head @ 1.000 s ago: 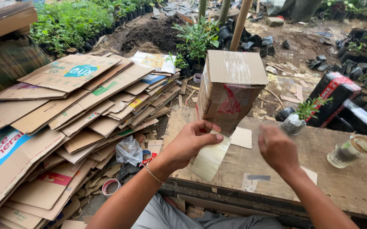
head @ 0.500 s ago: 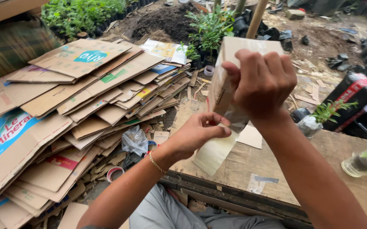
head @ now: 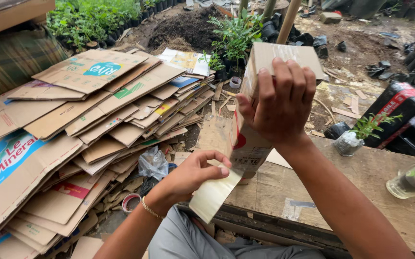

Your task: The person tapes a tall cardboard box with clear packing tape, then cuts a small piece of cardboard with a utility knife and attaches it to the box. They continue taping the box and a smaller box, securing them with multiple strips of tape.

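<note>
Outdoor yard with bare soil, potted seedlings and a worn wooden workbench point(head: 361, 192) in the foreground. On the bench stands an upright cardboard box point(head: 260, 96) — the landmark for what follows. The right hand point(head: 279, 103) covers the box's near face just below its top edge, fingers curled and pressed against the card, thumb on the left side, gripping the box. Below and left of the box, the left hand point(head: 195, 175) pinches the upper end of a pale strip of tape point(head: 214, 194) between thumb and bent fingers; the strip hangs from the box's lower corner past the bench edge, its top touching the box. A thin bracelet point(head: 151, 209) circles the left wrist.

Left of the box — a broad heap of flattened cardboard sheets point(head: 83, 129) covers the ground, with a crumpled clear plastic bag point(head: 153, 163) and a roll of tape point(head: 131, 201) near its lower margin. Right of the box, a small seedling in a clear bag point(head: 353, 139) sits on the bench; farther right stands a glass jar point(head: 411, 178). Behind the box rises a bamboo pole point(head: 289, 19) beside green plants point(head: 234, 33).
</note>
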